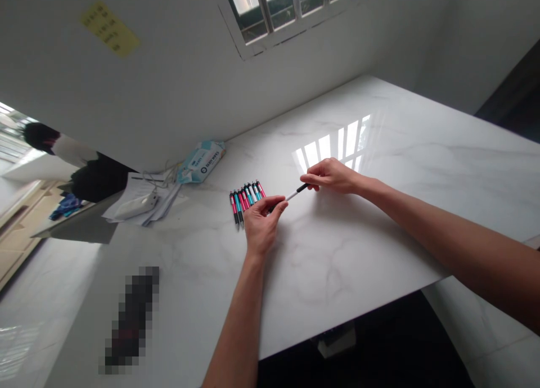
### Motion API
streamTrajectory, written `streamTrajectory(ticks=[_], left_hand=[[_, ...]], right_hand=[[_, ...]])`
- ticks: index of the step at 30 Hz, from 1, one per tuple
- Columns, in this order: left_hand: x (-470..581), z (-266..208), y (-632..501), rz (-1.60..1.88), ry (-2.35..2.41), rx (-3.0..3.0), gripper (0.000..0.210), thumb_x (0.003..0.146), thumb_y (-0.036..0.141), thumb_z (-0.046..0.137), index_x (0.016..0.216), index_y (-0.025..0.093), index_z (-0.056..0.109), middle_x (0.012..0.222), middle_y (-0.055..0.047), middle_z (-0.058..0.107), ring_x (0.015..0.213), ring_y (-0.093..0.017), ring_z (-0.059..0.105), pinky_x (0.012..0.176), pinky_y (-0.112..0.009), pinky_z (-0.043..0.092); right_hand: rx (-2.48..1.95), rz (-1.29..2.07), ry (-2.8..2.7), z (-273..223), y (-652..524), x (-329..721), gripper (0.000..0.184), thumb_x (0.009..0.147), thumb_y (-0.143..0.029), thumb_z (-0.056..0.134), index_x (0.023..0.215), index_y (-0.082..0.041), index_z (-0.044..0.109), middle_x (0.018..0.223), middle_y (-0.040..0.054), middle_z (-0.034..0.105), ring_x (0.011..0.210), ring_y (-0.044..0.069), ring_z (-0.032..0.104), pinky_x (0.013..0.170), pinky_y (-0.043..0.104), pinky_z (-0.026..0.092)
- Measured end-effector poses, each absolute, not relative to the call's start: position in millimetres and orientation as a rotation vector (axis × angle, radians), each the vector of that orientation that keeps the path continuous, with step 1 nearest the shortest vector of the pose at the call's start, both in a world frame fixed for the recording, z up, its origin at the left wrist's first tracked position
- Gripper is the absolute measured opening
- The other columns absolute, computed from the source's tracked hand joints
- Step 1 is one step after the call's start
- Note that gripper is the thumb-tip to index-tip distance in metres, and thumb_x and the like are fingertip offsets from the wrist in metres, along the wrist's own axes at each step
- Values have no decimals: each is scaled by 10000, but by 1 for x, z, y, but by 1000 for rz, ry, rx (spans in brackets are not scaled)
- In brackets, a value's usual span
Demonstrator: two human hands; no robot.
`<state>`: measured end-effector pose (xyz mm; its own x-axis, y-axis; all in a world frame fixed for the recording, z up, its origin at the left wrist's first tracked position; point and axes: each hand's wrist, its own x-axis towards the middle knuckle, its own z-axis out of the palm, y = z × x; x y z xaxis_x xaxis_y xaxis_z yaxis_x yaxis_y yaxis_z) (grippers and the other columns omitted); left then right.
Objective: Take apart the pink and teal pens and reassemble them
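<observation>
Between my two hands, above the marble-patterned table, a white pen with black end parts (292,196) is held at a slant. My left hand (262,222) pinches its lower-left end between thumb and fingers. The upper-right end sits in the closed fingers of my right hand (331,175). Just beyond my left hand lies a row of several pens (242,201) side by side, in pink, teal and white with black tips and grips. My left hand partly hides the near ends of some of them.
A blue and white wipes packet (201,162) rests by the wall. Left of it are papers (141,186) with a white cabled device (135,206) on top. A pixelated dark object (133,320) is at lower left. The table's front edge (354,317) runs below my hands.
</observation>
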<state>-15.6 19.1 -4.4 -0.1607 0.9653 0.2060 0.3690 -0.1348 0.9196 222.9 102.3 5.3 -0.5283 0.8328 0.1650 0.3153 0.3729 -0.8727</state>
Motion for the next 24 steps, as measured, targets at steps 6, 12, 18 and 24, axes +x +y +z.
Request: streamTrajectory(ticks=[6, 12, 18, 24], left_hand=[[-19, -8, 20, 1304, 1569, 1514, 288, 754, 411, 856, 934, 189, 822, 903, -73, 797, 848, -205, 736, 809, -322, 595], [-18, -7, 20, 1298, 1552, 1537, 276, 755, 408, 854, 923, 192, 822, 901, -71, 796, 851, -205, 734, 821, -326, 589], [-19, -7, 20, 1293, 1592, 1553, 285, 757, 421, 852, 934, 198, 825, 892, -66, 794, 813, -196, 718, 759, -308, 573], [-17, -6, 20, 1303, 1577, 1547, 267, 744, 405, 859, 915, 201, 827, 886, -64, 795, 839, -205, 726, 796, -321, 579]], right_hand=[[-903, 1090, -2005, 4, 104, 224, 359, 801, -541, 761, 882, -192, 749, 858, 48, 722, 797, 177, 611, 695, 296, 418], [-1011, 1088, -2047, 4, 103, 223, 448, 905, -571, 622, 708, -180, 719, 688, 29, 659, 665, 149, 548, 649, 305, 388], [-962, 1050, -2066, 3, 103, 224, 359, 861, -539, 706, 774, -193, 747, 740, 34, 676, 719, 165, 568, 672, 310, 397], [-970, 1056, -2062, 4, 102, 223, 346, 877, -526, 690, 842, -192, 776, 763, 38, 686, 750, 175, 588, 685, 312, 408]])
